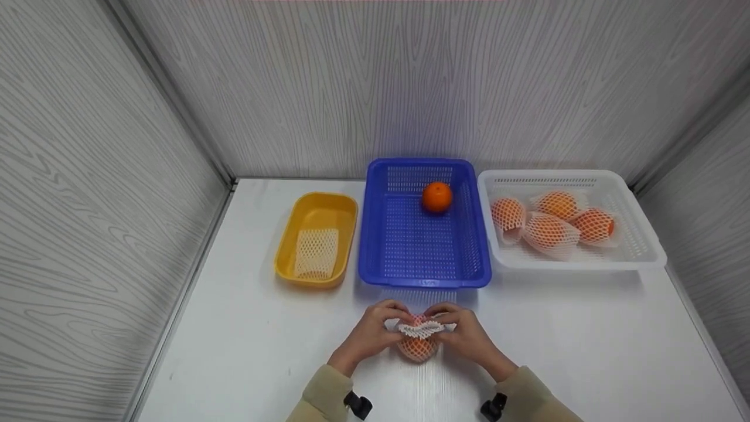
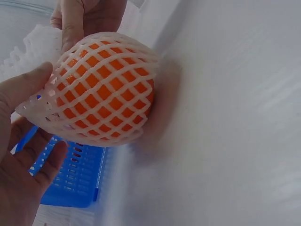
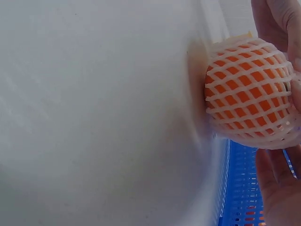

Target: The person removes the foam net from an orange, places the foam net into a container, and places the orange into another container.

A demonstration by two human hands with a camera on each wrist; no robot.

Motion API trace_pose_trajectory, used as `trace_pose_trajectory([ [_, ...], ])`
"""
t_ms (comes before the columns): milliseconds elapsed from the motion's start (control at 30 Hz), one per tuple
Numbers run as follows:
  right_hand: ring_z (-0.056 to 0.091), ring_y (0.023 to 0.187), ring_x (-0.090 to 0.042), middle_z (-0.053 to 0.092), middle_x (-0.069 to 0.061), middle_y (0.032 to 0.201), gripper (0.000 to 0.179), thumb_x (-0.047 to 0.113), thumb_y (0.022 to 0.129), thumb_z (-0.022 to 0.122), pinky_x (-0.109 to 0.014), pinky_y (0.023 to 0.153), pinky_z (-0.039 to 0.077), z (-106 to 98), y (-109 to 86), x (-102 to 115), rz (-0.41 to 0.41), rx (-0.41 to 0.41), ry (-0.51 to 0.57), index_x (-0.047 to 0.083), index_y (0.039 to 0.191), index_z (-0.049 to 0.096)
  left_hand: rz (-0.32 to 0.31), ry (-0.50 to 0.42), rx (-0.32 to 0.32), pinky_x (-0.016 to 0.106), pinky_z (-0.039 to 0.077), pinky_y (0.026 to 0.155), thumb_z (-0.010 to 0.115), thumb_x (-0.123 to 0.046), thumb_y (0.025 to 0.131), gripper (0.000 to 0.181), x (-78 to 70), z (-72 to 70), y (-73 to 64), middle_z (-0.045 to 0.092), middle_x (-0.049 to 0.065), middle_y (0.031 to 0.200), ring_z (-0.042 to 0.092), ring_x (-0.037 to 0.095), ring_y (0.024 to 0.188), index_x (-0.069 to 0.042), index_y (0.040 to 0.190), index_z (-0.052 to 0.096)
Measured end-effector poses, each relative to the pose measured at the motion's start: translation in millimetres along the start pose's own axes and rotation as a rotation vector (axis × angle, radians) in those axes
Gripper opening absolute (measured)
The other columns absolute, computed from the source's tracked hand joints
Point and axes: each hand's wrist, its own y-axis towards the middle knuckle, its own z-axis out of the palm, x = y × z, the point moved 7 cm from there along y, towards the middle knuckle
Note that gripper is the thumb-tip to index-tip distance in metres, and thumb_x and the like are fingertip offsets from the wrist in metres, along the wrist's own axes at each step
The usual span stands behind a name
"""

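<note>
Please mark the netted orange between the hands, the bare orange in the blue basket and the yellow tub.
Netted orange (image 2: pixel 106 89): left wrist view, middle of its side.
Bare orange (image 1: pixel 437 197): head view, middle of its surface.
Yellow tub (image 1: pixel 326 214): head view, bare inside.

Soft shadows, hazy glare on tabletop (image 2: pixel 235 117)
</note>
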Motion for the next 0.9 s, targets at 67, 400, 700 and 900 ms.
trace_pose_trajectory([
  [67,0.063,0.096,-0.036,0.067,-0.018,0.1,0.02,-0.015,0.071,0.074,-0.031,0.085,0.052,-1,-0.7,2,-0.018,-0.026,-0.007,-0.003,0.086,0.077,-0.024,0.005,0.013,0.034,0.049,0.093,0.078,0.002,0.075,0.031,2.6,0.2,-0.7,0.063,-0.002,0.107,0.057,0.014,0.103,-0.009,0.104,0.076],
  [400,0.061,0.104,-0.037,0.066,-0.019,0.108,0.023,-0.007,0.079,0.076,-0.036,0.09,0.051,1,2.3,1,0.015,0.046,0.018,-0.004,0.102,0.072,0.007,0.007,0.012,0.03,0.052,0.086,0.074,0.008,0.078,0.022,3.6,0.6,-0.2,0.065,0.001,0.101,0.059,0.014,0.097,-0.004,0.096,0.079],
  [700,0.062,0.103,-0.03,0.068,-0.007,0.107,0.024,-0.011,0.071,0.075,-0.038,0.089,0.051,5,4.2,-37,0.063,0.03,-0.055,0.001,0.092,0.078,-0.005,0.028,-0.011,0.031,0.05,0.089,0.071,0.009,0.078,0.021,0.6,-0.7,4.4,0.065,0.001,0.098,0.059,0.014,0.096,-0.003,0.094,0.078],
  [900,0.064,0.093,-0.021,0.07,-0.003,0.097,0.024,-0.013,0.072,0.071,-0.035,0.084,0.053,2,5.2,-37,0.019,-0.048,-0.067,0.002,0.089,0.077,-0.07,0.016,-0.004,0.035,0.048,0.093,0.081,-0.017,0.082,0.024,4.2,-1.1,5.6,0.063,-0.001,0.105,0.058,0.014,0.103,-0.008,0.103,0.075],
])
